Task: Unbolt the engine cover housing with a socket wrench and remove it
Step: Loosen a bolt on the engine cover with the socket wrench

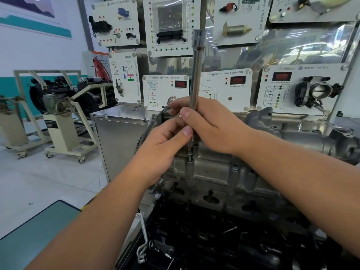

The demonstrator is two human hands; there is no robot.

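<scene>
My right hand (pixel 210 125) and left hand (pixel 165 151) both pinch the slick, rigid socket extension (pixel 195 75) standing toward twelve o'clock; I judge the cast engine cover housing (pixel 214 172) heavy, best gripped at its edges.

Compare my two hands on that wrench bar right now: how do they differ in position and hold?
The right hand sits higher on the socket wrench, fingers wrapped round the shaft, thumb pointing left. The left hand sits lower, near the bolt on the engine cover housing, pinching the bar's lower end with thumb and fingers. The right arrives from the right, the left from below-left. Both hold the same upright bar.
</scene>
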